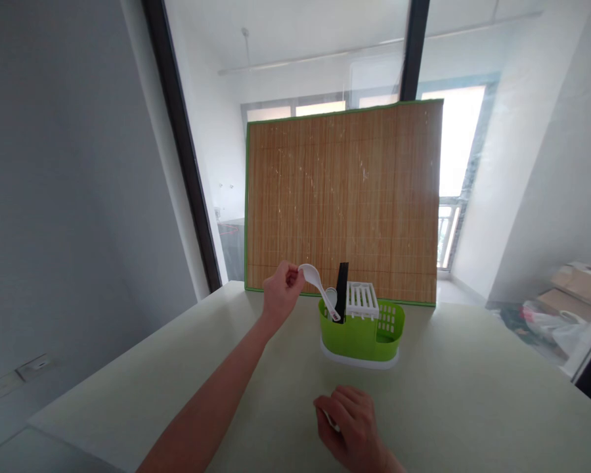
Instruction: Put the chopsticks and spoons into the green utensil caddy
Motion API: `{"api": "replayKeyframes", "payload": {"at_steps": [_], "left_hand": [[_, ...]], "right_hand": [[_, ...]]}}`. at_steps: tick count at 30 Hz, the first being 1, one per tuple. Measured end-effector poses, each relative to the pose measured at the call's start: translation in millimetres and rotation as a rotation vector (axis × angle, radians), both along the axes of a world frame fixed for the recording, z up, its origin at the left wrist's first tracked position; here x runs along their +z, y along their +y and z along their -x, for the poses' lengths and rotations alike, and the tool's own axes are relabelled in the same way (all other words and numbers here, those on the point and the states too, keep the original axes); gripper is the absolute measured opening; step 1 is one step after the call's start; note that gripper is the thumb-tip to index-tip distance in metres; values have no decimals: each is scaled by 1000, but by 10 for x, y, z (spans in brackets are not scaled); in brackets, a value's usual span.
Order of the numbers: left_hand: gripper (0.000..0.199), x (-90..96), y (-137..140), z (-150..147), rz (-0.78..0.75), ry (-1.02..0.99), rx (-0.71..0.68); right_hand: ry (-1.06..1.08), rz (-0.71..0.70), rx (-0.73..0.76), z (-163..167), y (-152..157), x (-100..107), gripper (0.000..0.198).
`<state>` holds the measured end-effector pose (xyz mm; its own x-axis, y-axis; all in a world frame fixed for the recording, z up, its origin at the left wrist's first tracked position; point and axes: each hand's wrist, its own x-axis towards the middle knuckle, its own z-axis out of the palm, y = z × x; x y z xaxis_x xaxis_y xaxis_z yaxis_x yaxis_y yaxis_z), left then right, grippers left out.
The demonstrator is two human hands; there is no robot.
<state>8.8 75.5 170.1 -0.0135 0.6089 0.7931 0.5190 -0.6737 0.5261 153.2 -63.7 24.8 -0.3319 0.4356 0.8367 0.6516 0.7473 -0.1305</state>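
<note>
My left hand (282,289) pinches a white spoon (317,278) by its bowl end. The spoon slants down to the right, its handle tip over the left side of a green utensil caddy (354,338) with a white base. A bundle of black chopsticks (342,292) stands in the caddy, and another white spoon (331,295) shows behind the held one. A white slotted rack (362,299) sits on the caddy's middle. In front of the caddy, apart from it, my right hand (347,420) is loosely curled with nothing visible in it.
The caddy stands on a pale table (448,387). Behind it a bamboo mat (345,197) with green edging leans upright against the glass. A grey wall (79,197) is at left. Cardboard boxes (576,292) and plastic bags lie beyond the table at right.
</note>
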Motion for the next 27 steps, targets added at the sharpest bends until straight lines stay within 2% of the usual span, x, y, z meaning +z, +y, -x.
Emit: {"api": "replayKeyframes", "payload": {"at_steps": [3, 7, 16, 24, 27], "left_hand": [[17, -61, 210, -145, -17, 93, 19], [16, -257, 396, -300, 57, 249, 57], [13, -624, 528, -421, 196, 506, 64], [14, -668, 567, -440, 237, 535, 127], [18, -664, 561, -434, 201, 609, 163]], "right_hand": [[2, 10, -14, -18, 31, -24, 10], [-3, 35, -28, -28, 62, -61, 9], [-48, 14, -42, 3, 48, -56, 11], [-48, 27, -48, 7, 70, -106, 10], [-50, 33, -50, 9, 73, -114, 10]]}}
